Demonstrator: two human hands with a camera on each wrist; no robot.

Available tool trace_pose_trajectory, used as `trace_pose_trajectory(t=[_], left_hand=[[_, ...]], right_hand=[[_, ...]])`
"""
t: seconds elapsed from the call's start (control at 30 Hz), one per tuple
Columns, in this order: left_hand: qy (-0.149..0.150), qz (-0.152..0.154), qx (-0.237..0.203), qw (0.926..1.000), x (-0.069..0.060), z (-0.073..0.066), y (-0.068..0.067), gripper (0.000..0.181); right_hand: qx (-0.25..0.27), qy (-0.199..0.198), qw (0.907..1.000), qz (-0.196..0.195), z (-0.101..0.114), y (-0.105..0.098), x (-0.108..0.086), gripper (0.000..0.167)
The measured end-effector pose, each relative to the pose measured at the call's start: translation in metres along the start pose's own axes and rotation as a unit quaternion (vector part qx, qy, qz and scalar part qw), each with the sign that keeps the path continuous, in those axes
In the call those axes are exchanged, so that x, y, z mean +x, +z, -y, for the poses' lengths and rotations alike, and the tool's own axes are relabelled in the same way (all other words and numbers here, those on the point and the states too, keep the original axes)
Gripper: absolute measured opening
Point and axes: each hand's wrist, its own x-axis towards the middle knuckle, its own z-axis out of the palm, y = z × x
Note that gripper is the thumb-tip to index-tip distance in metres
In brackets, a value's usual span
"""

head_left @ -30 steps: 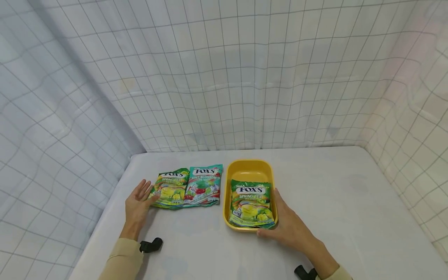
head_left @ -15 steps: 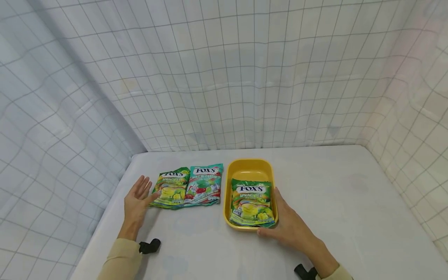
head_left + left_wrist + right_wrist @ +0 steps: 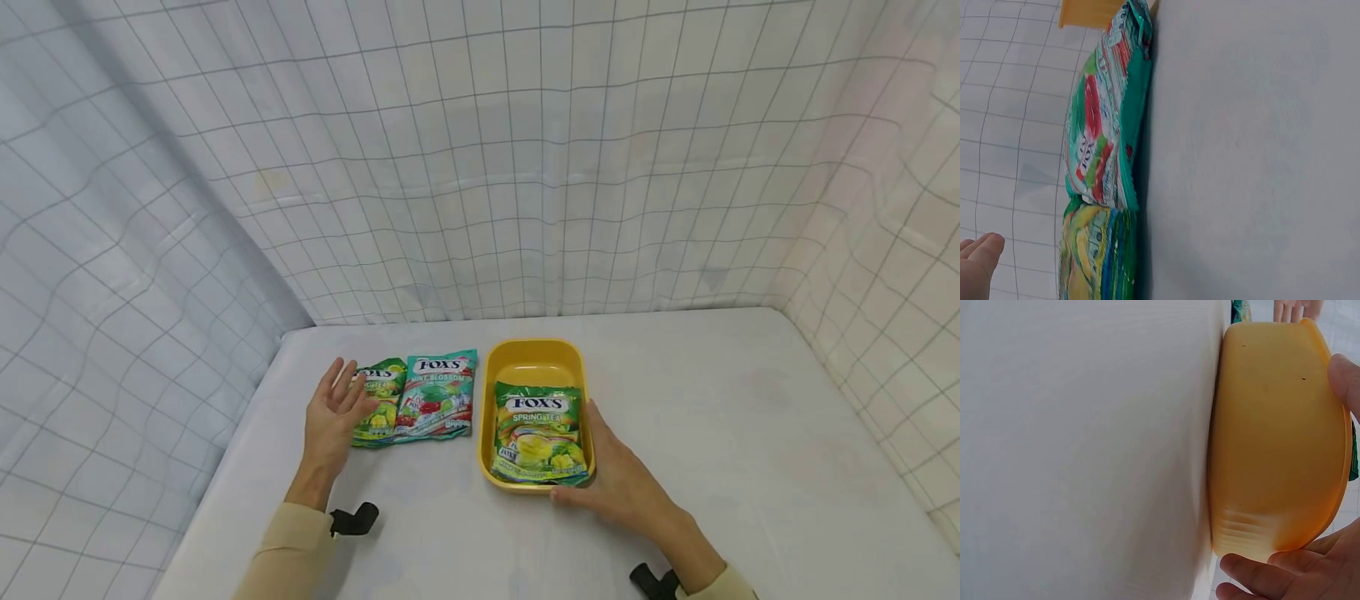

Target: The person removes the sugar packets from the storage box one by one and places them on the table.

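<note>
Right grip [image 3: 622,490] clamps the yellow tray [image 3: 534,357] to its left, likely steadying it around the inner bag [image 3: 538,437]; left grip [image 3: 330,427], fingers apart, holds nothing, a green bag [image 3: 384,410] and teal bag [image 3: 437,396] just rightward

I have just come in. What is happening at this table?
A person's right hand grips the corner of a yellow tray, with a Spring Tea bag lying inside. The left hand, fingers spread and holding nothing, is near another Spring Tea bag. That one lies on the table, beside a Mint Blossom bag.
</note>
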Motion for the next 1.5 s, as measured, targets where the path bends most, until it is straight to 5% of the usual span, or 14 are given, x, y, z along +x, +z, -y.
trace_pose_trajectory(t=[1.03, 1.5], left_hand=[[0.072, 0.087, 0.019, 0.9934, -0.004, -0.016, 0.082, 0.082], [0.037, 0.13, 0.024, 0.9906, -0.009, -0.011, 0.122, 0.084]], right_hand=[[0.0, -0.004, 1.0, 0.001, -0.002, 0.001, 0.0, 0.138], [-0.002, -0.001, 1.0, 0.005, -0.002, 0.0, 0.001, 0.139]])
